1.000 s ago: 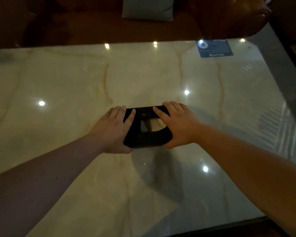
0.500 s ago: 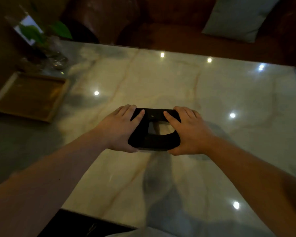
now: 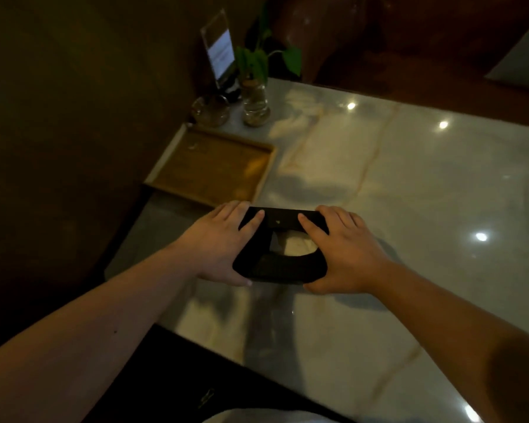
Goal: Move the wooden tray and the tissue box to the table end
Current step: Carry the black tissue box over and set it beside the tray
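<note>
Grip: while both hands clamp it from either side, the black rectangular tissue box [image 3: 280, 246] with its oval opening on top is held between them, left hand [image 3: 219, 242] on its left flank, right hand [image 3: 345, 250] on its right, thumbs laid over the top face.

Box position: sitting on, or just above, the glossy pale marble counter [image 3: 409, 209]; contact with the surface can't be made out in this dim light.

Landmark: the shallow rectangular light-wood tray [image 3: 213, 166] lies at the counter's end, hard by the dark wall.

Box versus tray: just in front of the tray's near edge, close beside its near right corner, apparently not touching it.

Beyond the tray: a round clear glass jar [image 3: 210, 112], a clear glass bottle with a leafy green cutting [image 3: 255, 103] and an upright clear acrylic sign stand [image 3: 220, 50], all on the far side of the tray.

Done so far: the tray looks already parked at the end, so that half reads as complete, folks.

Left to do: the box is nearly home; by my read it needs only a last nudge or set-down beside the tray, then both hands let go.

Watch for: a polished top, so a sliding box could bump the tray edge.
</note>
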